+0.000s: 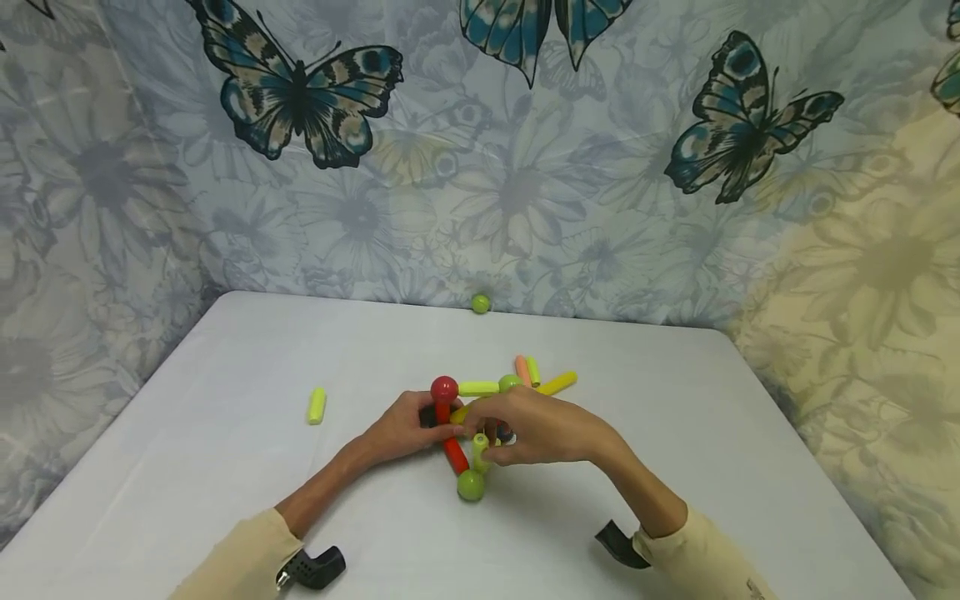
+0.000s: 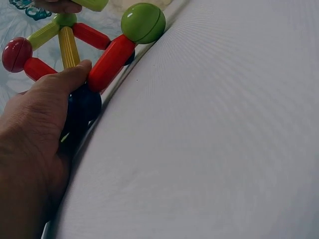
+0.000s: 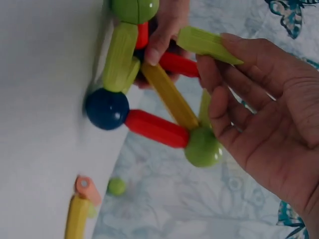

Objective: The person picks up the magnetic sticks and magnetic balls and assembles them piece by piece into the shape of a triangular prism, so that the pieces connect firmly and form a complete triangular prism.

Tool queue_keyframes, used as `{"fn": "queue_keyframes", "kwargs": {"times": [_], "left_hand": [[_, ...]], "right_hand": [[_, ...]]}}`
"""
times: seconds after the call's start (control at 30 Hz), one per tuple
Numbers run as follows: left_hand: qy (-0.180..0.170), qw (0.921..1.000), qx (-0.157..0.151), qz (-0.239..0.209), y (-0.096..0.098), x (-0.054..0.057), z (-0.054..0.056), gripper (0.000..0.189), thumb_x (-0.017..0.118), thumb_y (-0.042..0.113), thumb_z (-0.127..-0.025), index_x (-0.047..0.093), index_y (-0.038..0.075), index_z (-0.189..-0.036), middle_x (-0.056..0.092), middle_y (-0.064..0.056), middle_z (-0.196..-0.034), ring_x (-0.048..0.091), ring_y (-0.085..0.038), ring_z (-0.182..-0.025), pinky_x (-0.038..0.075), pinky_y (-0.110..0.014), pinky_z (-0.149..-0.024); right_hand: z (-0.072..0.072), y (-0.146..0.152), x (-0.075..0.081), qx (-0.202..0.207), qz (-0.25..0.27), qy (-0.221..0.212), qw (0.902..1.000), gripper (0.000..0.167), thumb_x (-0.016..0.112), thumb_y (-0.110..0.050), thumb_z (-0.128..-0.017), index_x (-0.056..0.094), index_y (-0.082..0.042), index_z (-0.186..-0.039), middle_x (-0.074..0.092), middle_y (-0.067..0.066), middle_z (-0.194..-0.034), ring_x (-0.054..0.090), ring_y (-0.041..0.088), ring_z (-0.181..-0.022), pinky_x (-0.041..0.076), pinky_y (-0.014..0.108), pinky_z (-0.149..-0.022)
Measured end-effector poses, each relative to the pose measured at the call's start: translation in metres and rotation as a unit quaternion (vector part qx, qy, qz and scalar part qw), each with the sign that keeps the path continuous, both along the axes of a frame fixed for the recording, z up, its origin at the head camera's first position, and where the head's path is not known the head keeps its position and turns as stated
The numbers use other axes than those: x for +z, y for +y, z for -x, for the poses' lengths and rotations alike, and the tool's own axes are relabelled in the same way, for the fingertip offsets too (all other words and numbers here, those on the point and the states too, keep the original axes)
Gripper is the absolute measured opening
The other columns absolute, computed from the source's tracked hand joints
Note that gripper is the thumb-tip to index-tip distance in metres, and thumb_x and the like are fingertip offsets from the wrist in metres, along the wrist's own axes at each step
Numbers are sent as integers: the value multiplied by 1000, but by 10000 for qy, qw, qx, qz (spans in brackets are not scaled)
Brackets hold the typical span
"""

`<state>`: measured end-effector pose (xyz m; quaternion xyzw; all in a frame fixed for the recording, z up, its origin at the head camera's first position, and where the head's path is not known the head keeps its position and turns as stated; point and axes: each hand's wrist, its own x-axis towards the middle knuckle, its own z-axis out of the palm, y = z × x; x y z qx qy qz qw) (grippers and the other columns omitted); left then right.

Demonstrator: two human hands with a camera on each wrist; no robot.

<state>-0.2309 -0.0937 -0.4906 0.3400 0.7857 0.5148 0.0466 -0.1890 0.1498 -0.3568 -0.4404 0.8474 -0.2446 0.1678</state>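
A frame of magnetic rods and balls stands on the table, with a red ball (image 1: pixel 444 389), red rods (image 3: pixel 157 128), a yellow rod (image 3: pixel 170 97), a dark blue ball (image 3: pixel 107 109) and green balls (image 2: pixel 143 23). My left hand (image 1: pixel 408 429) grips it low down, the thumb against the yellow rod's end by another dark blue ball (image 2: pixel 85 103). Between thumb and fingers my right hand (image 3: pixel 271 104) pinches a loose yellow-green rod (image 3: pixel 204 42), held above the frame. The rod's far end stands free. In the head view the right hand hides part of the frame.
Behind the frame, to the right, lie an orange rod (image 1: pixel 522 369), a short yellow-green rod (image 1: pixel 533 372) and a yellow rod (image 1: pixel 558 383). Another yellow-green rod (image 1: pixel 317 406) lies alone at left. A green ball (image 1: pixel 480 303) rests at the table's back edge, by the patterned cloth wall.
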Motion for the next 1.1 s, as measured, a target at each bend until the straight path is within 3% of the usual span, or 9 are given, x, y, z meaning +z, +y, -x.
{"fn": "queue_keyframes", "kwargs": {"times": [0.2,0.4,0.6,0.7,0.8,0.9,0.97,1.1], "left_hand": [[-11,9999,23,161,-2,0,0,29,74,15,-95,70,9,-124,76,-6,-111,63,-10,-102,52,-24,-98],[-59,9997,74,233,-1,0,0,30,74,14,-94,70,8,-124,76,-7,-113,64,-11,-104,51,-25,-102],[-187,9998,10,96,-1,0,0,28,76,16,-94,71,10,-122,76,-5,-109,63,-10,-101,52,-24,-98],[-193,9998,4,74,-2,-1,-1,28,77,19,-95,71,11,-121,76,-4,-107,64,-10,-101,53,-25,-98],[-153,9997,75,146,-2,-1,-2,29,77,21,-94,71,11,-121,76,-4,-108,64,-11,-102,53,-26,-100],[-139,9996,138,209,-1,0,-2,31,78,22,-94,71,10,-122,76,-4,-110,64,-12,-104,53,-27,-102],[-130,9996,137,230,0,-1,-1,32,78,23,-94,71,10,-123,76,-4,-111,63,-12,-104,53,-27,-101],[-65,9995,144,256,-2,0,0,32,78,25,-94,71,10,-122,75,-5,-109,62,-11,-102,53,-26,-100]], "right_hand": [[5,-15,-12,328,-286,-92,9990,18,79,-7,-90,70,-17,-103,68,-10,-97,63,0,-86,57,23,-81],[2,-15,-12,566,-562,-119,9967,23,75,-4,-92,69,-15,-110,66,-8,-105,62,0,-88,57,23,-84],[5,-1,6,236,-307,-133,9992,30,76,-11,-95,69,-14,-124,72,-4,-116,65,-1,-94,58,27,-88],[14,9,24,27,26,0,10000,25,73,-14,-98,69,-13,-123,75,-1,-112,66,1,-89,59,27,-83],[35,17,40,-344,303,445,9980,17,69,-14,-100,70,-10,-117,75,1,-103,68,7,-85,58,27,-78],[69,23,47,-867,443,902,9912,13,66,-11,-101,68,-6,-113,75,5,-100,69,15,-87,59,31,-78],[98,23,42,-1159,450,1139,9857,12,65,-9,-102,68,-3,-112,74,10,-104,71,21,-93,59,36,-82],[157,11,17,-1529,314,1080,9818,15,61,-3,-101,65,2,-115,72,20,-114,71,34,-109,58,46,-91]]}}
